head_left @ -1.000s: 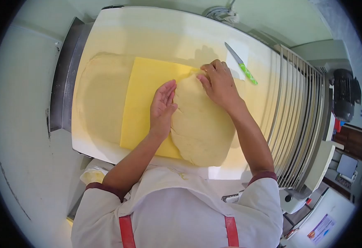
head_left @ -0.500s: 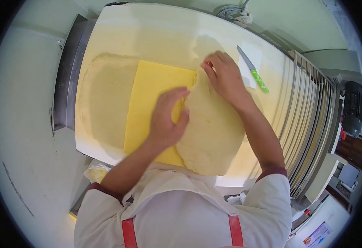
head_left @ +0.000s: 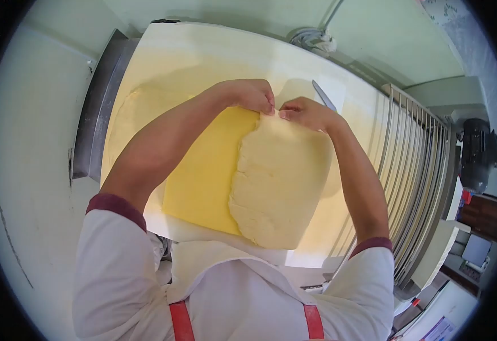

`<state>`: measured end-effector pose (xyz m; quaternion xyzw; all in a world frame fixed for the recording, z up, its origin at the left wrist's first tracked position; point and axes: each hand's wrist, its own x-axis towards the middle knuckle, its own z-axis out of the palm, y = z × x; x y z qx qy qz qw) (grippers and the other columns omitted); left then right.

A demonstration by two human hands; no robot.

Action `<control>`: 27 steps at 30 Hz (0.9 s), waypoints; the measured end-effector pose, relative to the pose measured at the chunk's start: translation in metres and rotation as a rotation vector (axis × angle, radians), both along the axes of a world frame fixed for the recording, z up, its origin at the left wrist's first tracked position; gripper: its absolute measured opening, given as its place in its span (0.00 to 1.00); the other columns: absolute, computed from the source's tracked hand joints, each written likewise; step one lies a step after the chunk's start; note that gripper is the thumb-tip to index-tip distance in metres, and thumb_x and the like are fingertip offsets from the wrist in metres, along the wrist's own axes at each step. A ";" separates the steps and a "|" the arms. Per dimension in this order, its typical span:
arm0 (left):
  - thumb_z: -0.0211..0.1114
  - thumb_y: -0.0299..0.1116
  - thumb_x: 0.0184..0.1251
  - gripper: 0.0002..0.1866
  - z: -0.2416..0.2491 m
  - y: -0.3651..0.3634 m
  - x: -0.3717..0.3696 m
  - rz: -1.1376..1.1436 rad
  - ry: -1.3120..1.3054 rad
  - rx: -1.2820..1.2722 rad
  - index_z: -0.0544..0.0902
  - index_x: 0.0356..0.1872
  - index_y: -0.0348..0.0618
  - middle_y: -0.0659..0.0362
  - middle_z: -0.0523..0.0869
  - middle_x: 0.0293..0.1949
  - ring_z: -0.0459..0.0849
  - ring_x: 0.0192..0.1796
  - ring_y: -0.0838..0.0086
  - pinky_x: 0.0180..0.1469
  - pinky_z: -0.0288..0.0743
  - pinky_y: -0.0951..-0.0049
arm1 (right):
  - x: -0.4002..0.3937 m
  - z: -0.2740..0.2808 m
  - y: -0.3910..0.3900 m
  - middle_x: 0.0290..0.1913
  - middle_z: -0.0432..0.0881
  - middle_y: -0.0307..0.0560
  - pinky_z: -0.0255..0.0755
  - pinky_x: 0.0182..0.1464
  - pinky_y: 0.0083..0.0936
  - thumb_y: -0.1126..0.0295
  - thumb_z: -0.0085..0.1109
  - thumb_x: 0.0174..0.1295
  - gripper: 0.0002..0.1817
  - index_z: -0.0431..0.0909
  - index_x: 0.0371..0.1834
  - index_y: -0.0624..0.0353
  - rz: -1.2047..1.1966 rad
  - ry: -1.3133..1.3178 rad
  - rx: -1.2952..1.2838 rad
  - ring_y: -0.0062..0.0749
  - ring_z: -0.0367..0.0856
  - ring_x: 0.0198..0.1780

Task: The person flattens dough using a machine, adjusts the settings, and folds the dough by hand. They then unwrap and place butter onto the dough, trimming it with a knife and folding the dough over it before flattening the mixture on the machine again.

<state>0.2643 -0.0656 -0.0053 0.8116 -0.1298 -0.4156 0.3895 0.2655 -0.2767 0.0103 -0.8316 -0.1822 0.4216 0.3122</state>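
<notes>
A pale dough sheet [head_left: 280, 182] lies folded over the right part of a flat yellow slab [head_left: 203, 187] that looks like butter. At the far edge of the fold, my left hand [head_left: 253, 96] is closed, its fingertips pinching the dough. Close beside it my right hand [head_left: 308, 115] pinches the same far edge, thumb and fingers together. My left forearm crosses above the slab and hides much of the dough on the left. Behind my right hand shows the blade of a knife [head_left: 324, 95]; its handle is hidden.
The white worktable [head_left: 214, 42] carries the dough. A metal rack of bars [head_left: 413, 170] runs along its right side, and a dark metal ledge [head_left: 103, 108] borders the left. A coiled cable [head_left: 310, 38] lies by the back wall, and a dark motor [head_left: 475, 153] stands far right.
My left hand has moved up and away from the middle of the slab to the dough's far edge. My right hand has shifted slightly down, and both now meet there.
</notes>
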 end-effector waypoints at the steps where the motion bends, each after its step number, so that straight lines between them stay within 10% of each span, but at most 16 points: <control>1: 0.67 0.36 0.60 0.11 -0.003 0.000 -0.003 -0.002 -0.042 -0.005 0.86 0.35 0.38 0.60 0.84 0.30 0.78 0.35 0.75 0.38 0.71 0.72 | -0.002 0.000 0.000 0.36 0.82 0.43 0.70 0.49 0.24 0.61 0.58 0.67 0.17 0.81 0.49 0.62 0.015 0.037 -0.061 0.27 0.77 0.42; 27: 0.68 0.35 0.61 0.11 -0.021 -0.075 -0.005 -0.004 -0.159 -0.127 0.86 0.40 0.38 0.58 0.87 0.36 0.82 0.38 0.72 0.42 0.75 0.71 | -0.029 -0.005 -0.081 0.24 0.76 0.34 0.62 0.32 0.22 0.61 0.61 0.64 0.14 0.83 0.33 0.64 -0.248 -0.088 0.063 0.18 0.67 0.28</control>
